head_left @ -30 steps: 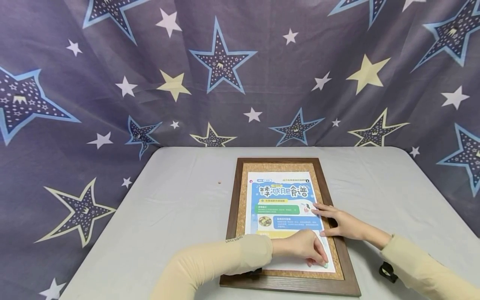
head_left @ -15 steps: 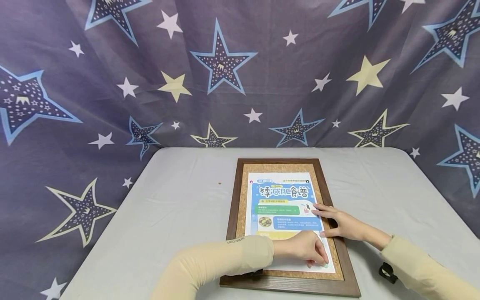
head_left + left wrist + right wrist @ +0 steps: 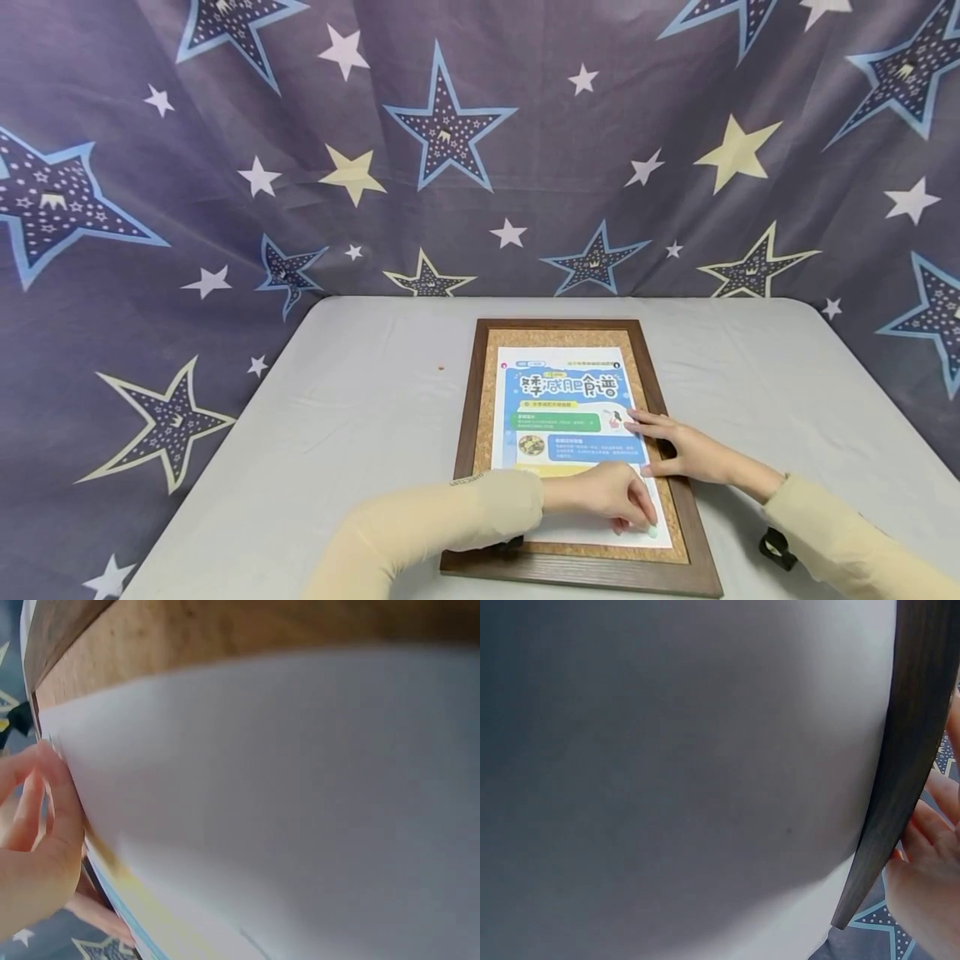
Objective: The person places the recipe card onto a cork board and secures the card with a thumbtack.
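pinning the poster's near corner

your right hand [image 3: 686, 450] lies flat with straight fingers on the poster's [image 3: 570, 417] right edge, probably so the sheet can't slide on the cork board [image 3: 480, 417]. your left hand [image 3: 607, 496] reaches across to the near right corner, fingers curled down onto a small pale green pin [image 3: 652, 531], pressing it in by the look of it. the poster sits square inside the wooden frame, which lies flat on the worktop [image 3: 352, 433] right in front of you.
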Demonstrator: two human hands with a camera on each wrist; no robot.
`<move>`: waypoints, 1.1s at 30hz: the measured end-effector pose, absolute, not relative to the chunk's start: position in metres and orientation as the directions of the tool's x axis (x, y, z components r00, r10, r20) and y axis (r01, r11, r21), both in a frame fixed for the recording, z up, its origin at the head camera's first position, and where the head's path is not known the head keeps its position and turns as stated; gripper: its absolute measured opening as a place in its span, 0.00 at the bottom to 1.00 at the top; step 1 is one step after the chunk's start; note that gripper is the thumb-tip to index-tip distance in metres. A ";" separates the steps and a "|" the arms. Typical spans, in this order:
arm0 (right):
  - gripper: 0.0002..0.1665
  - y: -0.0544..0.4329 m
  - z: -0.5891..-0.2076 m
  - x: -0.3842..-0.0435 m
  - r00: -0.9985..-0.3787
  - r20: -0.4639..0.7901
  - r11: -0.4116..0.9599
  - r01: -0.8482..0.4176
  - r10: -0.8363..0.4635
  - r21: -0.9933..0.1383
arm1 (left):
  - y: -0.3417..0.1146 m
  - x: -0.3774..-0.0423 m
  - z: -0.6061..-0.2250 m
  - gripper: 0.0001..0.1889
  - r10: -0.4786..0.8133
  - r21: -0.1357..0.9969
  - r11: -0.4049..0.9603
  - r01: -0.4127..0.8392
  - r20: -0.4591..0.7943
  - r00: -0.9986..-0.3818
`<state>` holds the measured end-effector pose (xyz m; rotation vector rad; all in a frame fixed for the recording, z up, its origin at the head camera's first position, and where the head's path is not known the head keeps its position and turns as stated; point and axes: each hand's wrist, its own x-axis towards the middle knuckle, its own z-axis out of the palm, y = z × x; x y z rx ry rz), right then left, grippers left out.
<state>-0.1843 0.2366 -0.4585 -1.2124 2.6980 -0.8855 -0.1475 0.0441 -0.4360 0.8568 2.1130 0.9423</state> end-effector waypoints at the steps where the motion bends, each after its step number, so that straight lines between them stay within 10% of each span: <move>1: 0.37 0.236 -0.459 -0.184 -0.692 0.174 0.527 -0.667 -0.701 -0.527 | 0.042 -0.149 -0.436 0.05 0.772 0.809 0.517 0.279 -0.300 -0.560; 17: 0.38 0.236 -0.458 -0.185 -0.706 0.139 0.552 -0.646 -0.695 -0.527 | 0.000 -0.169 -0.425 0.06 0.775 0.806 0.505 0.310 -0.265 -0.573; 33: 0.40 0.235 -0.457 -0.184 -0.724 0.085 0.564 -0.600 -0.684 -0.568 | -0.048 -0.196 -0.413 0.06 0.678 0.774 0.515 0.367 -0.106 -0.728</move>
